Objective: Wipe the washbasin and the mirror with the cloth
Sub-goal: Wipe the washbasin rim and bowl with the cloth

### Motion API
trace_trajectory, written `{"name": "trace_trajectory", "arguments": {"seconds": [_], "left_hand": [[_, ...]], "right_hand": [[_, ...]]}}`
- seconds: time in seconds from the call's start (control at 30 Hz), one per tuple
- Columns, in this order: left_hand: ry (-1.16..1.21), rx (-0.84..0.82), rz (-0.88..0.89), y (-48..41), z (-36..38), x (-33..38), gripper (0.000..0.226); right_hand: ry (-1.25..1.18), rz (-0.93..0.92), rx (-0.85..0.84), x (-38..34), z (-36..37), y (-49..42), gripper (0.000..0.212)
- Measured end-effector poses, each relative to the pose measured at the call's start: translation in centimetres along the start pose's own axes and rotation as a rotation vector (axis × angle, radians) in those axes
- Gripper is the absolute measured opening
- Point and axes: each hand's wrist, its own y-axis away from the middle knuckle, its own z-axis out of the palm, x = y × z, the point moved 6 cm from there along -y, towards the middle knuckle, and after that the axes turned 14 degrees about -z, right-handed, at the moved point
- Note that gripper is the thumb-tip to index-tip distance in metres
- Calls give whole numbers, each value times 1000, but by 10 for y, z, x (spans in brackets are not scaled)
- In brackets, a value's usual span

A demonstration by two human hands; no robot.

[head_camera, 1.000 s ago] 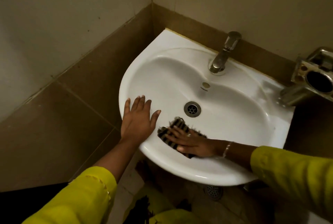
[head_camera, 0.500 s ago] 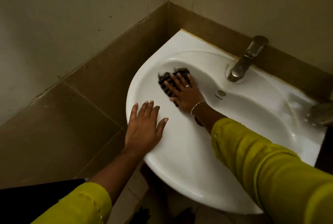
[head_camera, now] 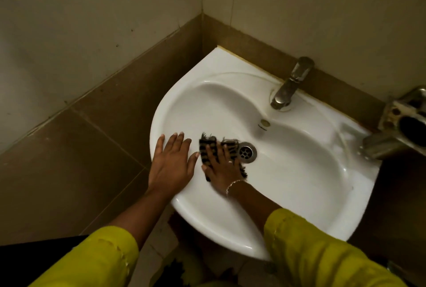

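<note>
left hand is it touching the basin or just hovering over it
Touching. The head view shows the left hand lying flat, palm down with fingers straight, on the basin at its left rim, with no gap visible under it.

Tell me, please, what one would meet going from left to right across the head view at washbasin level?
Left hand on the washbasin rim → striped cloth → drain → tap → metal wall fitting.
</note>
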Motion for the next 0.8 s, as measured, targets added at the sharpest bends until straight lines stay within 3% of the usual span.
{"name": "trace_trajectory", "arguments": {"seconds": [0.13, 0.23, 0.3, 0.4, 0.47, 0.6, 0.8], "left_hand": [[4, -4, -2, 0, 0, 0, 59], [4, 0, -2, 1, 0, 0, 57], [13, -2, -2, 1, 0, 0, 57], [17, 2, 1, 0, 1, -1, 58], [20, 10, 1, 0, 2, -1, 58], [27, 12, 3, 0, 2, -1, 60], [37, 14, 4, -1, 3, -1, 60]], "right_hand": [[86, -185, -125, 3, 5, 39, 103], [144, -245, -184, 24, 1, 65, 115], [200, -262, -203, 41, -5, 77, 103], [429, -196, -127, 68, -32, 88, 52], [564, -136, -86, 81, -45, 90, 59], [464, 137, -136, 85, -42, 90, 58], [342, 150, -5, 39, -38, 88, 47]]}}
